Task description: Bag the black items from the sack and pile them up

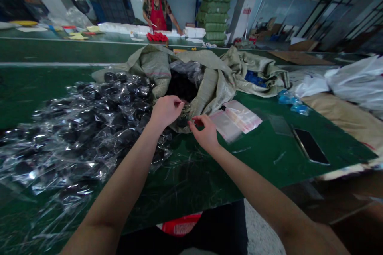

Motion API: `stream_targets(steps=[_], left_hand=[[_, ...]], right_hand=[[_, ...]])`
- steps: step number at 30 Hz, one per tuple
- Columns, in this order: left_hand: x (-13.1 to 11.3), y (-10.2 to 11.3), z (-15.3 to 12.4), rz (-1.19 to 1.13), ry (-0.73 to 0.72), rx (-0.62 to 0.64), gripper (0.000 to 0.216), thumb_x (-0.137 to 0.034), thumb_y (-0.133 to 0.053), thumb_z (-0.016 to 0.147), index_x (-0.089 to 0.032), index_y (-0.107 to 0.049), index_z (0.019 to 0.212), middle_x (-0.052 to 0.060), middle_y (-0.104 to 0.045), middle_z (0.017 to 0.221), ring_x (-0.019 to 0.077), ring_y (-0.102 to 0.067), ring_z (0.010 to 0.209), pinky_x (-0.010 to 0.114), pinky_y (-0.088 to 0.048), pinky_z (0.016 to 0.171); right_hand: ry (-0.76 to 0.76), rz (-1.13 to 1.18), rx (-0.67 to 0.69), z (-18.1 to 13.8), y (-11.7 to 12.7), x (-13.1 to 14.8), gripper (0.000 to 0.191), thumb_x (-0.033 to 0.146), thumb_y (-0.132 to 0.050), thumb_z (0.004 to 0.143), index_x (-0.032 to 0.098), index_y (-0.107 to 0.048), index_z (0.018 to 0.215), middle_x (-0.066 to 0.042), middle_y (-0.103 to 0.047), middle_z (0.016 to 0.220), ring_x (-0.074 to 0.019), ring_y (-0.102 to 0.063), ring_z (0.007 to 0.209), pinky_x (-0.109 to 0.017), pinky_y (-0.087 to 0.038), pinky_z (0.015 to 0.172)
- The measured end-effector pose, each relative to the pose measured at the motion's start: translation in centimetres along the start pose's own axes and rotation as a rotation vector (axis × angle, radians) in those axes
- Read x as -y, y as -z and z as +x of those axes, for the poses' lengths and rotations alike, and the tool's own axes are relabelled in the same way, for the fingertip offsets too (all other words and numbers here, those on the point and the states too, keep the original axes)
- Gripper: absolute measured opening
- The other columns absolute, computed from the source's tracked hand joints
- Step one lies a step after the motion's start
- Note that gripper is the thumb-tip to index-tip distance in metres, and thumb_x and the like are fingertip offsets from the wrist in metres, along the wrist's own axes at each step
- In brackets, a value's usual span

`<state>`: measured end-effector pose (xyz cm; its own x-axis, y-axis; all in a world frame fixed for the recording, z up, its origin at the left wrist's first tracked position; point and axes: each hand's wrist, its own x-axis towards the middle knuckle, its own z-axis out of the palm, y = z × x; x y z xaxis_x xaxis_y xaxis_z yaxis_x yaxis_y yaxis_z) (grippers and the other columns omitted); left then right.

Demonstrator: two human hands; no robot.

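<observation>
My left hand point(165, 110) is curled shut at the mouth of a grey-green woven sack point(209, 83) full of small black parts point(181, 87); what it grips is hidden. My right hand point(205, 131) is just beside it, thumb and fingers pinched close by a small black piece point(182, 122); I cannot make out what they hold. To the left lies a big heap of black parts sealed in clear plastic bags point(89, 123). A stack of empty clear bags with red strips point(236, 117) lies just right of my right hand.
A phone point(311, 145) lies face up on the green table point(263, 155) at the right. White plastic bags point(353, 81) and blue wrappers point(291, 101) sit further right. A person in a red apron point(157, 8) works at the far table. A red bin point(181, 225) is under the table edge.
</observation>
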<state>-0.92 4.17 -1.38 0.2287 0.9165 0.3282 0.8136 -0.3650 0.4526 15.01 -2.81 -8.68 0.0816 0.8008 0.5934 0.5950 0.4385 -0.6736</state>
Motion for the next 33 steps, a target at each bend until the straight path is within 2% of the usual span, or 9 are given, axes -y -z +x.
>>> stream_targets(steps=[4,11,14,18,22,27,33], left_hand=[[0.0,0.1,0.0,0.013,-0.021,0.004,0.030,-0.036,-0.054,0.086,-0.018,-0.077,0.095,0.008,-0.076,0.095,0.0235,-0.068,0.091,0.029,-0.048,0.081],[0.2,0.2,0.1,-0.040,-0.020,-0.010,0.028,-0.035,-0.055,0.085,-0.019,-0.076,0.091,0.007,-0.076,0.093,0.0220,-0.067,0.087,0.028,-0.047,0.079],[1.1,0.9,0.5,-0.186,-0.014,0.009,0.026,-0.035,-0.056,0.083,-0.017,-0.075,0.087,0.006,-0.075,0.086,0.0186,-0.065,0.078,0.026,-0.045,0.073],[2.5,2.4,0.7,-0.458,0.032,0.116,0.028,-0.039,-0.058,0.080,-0.014,-0.072,0.082,0.003,-0.070,0.076,0.0148,-0.058,0.068,0.023,-0.041,0.061],[2.8,3.3,0.4,-0.662,0.057,0.170,0.031,-0.045,-0.061,0.078,-0.015,-0.069,0.081,-0.001,-0.060,0.063,0.0103,-0.049,0.057,0.021,-0.035,0.053],[2.7,2.9,0.5,-0.835,0.098,0.217,0.033,-0.047,-0.059,0.082,-0.015,-0.065,0.079,-0.007,-0.033,0.046,0.0063,-0.027,0.042,0.021,-0.016,0.043],[3.0,2.5,0.9,-0.843,0.151,0.202,0.038,-0.051,-0.057,0.083,-0.015,-0.063,0.073,-0.008,-0.029,0.045,0.0056,-0.023,0.039,0.022,-0.013,0.042]], right_hand=[[0.052,-0.003,-0.033,0.6,-1.2,0.5,0.015,0.035,-0.062,0.087,0.020,-0.062,0.087,-0.003,-0.060,0.079,-0.0170,-0.055,0.073,-0.030,-0.046,0.074],[0.014,0.028,-0.014,1.3,-1.6,1.0,0.011,0.024,-0.054,0.087,0.022,-0.059,0.078,-0.002,-0.059,0.077,-0.0173,-0.055,0.074,-0.031,-0.046,0.075],[-0.018,0.147,-0.078,1.7,-1.1,1.0,0.010,0.025,-0.054,0.085,0.022,-0.055,0.075,-0.002,-0.057,0.077,-0.0168,-0.055,0.076,-0.031,-0.046,0.076],[-0.158,0.449,-0.145,3.3,-0.3,0.5,0.008,0.028,-0.056,0.081,0.022,-0.053,0.075,-0.001,-0.061,0.082,-0.0163,-0.059,0.082,-0.031,-0.049,0.082],[-0.205,0.700,-0.110,5.2,-0.3,-0.2,0.010,0.028,-0.060,0.078,0.022,-0.056,0.072,0.000,-0.064,0.077,-0.0154,-0.062,0.079,-0.031,-0.051,0.082],[-0.357,0.903,-0.084,6.6,-1.4,-0.8,0.017,0.036,-0.068,0.074,0.022,-0.058,0.076,0.003,-0.064,0.068,-0.0132,-0.061,0.064,-0.030,-0.053,0.071],[-0.448,1.009,-0.065,7.4,-2.0,-1.2,0.027,0.041,-0.079,0.064,0.021,-0.067,0.078,0.002,-0.067,0.068,-0.0141,-0.063,0.066,-0.033,-0.055,0.075]])
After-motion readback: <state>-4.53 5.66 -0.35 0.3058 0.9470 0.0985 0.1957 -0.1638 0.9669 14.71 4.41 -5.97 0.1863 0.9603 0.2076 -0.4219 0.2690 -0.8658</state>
